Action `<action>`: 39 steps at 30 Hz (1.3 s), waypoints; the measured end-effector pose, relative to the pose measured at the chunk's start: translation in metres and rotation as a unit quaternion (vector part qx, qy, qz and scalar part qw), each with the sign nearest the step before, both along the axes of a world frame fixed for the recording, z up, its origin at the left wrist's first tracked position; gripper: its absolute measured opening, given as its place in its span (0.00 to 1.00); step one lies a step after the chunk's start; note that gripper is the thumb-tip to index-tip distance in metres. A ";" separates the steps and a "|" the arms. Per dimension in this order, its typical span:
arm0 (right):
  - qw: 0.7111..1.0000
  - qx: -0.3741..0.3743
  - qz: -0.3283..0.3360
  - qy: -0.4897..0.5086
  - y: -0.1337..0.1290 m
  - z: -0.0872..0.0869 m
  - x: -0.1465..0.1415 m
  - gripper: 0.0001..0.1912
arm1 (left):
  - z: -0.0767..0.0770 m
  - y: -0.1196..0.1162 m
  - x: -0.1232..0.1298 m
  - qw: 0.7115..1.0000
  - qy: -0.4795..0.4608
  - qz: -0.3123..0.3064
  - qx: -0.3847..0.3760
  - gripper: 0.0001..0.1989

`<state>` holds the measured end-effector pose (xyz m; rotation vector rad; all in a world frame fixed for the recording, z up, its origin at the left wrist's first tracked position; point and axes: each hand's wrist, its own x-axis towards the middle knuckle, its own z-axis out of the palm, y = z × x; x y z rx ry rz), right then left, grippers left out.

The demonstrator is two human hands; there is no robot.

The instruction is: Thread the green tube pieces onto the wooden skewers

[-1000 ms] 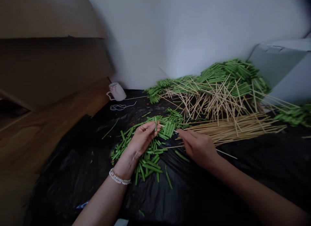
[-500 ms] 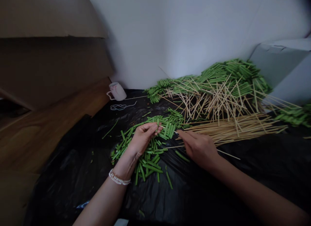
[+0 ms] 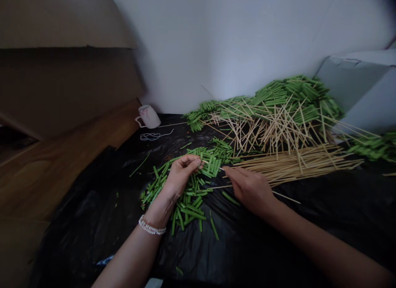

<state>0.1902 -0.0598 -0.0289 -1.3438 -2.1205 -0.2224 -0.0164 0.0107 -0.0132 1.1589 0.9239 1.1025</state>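
Note:
My left hand (image 3: 183, 171), with a beaded bracelet (image 3: 151, 225) at the wrist, pinches a small green stem piece above a loose pile of cut green stems (image 3: 193, 211). Several stem pieces (image 3: 212, 166) sit side by side on a thin skewer between my hands. My right hand (image 3: 252, 188) is closed round that skewer, whose tail (image 3: 287, 197) comes out behind the palm. Behind my right hand lies a bundle of wooden skewers (image 3: 293, 166). Beyond it, more skewers (image 3: 280, 129) are crossed over a heap of green pieces (image 3: 293, 92).
A white mug (image 3: 149, 116) stands at the back left, near a tangled string (image 3: 151, 136). Black plastic sheeting (image 3: 93, 205) covers the work surface. Cardboard (image 3: 68, 86) rises at the left, a pale box (image 3: 361, 81) at the right. More green pieces (image 3: 375, 147) lie far right.
My right hand has shifted slightly left, with the skewer's tail. My left hand has hardly moved and keeps its pinch.

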 end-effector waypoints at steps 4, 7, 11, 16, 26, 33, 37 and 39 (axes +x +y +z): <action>1.000 -0.009 0.001 -0.006 -0.001 -0.001 -0.001 0.18 | -0.001 0.001 0.000 1.000 0.006 0.004 -0.001 0.10; 1.000 -0.013 0.000 -0.010 -0.002 -0.002 -0.001 0.18 | 0.000 0.000 0.000 1.000 0.014 -0.012 0.000 0.11; 1.000 -0.010 -0.004 -0.008 -0.002 -0.003 -0.001 0.17 | -0.001 -0.001 0.000 1.000 0.019 -0.025 0.006 0.12; 1.000 -0.017 0.004 0.006 -0.002 -0.003 -0.003 0.17 | -0.002 -0.004 0.004 0.999 0.034 -0.029 0.006 0.12; 1.000 -0.015 -0.001 0.006 -0.002 0.004 -0.005 0.17 | 0.000 -0.006 0.008 0.999 0.016 -0.034 -0.004 0.11; 1.000 -0.028 -0.007 -0.002 -0.001 0.002 -0.002 0.17 | -0.003 -0.005 0.007 0.998 0.014 -0.047 -0.026 0.11; 0.999 -0.010 -0.031 0.005 0.002 0.004 0.005 0.17 | -0.004 -0.005 0.007 0.999 0.036 -0.037 -0.009 0.13; 0.999 0.000 -0.045 0.019 0.005 0.006 0.011 0.17 | -0.003 -0.006 0.008 0.995 0.085 -0.021 0.043 0.12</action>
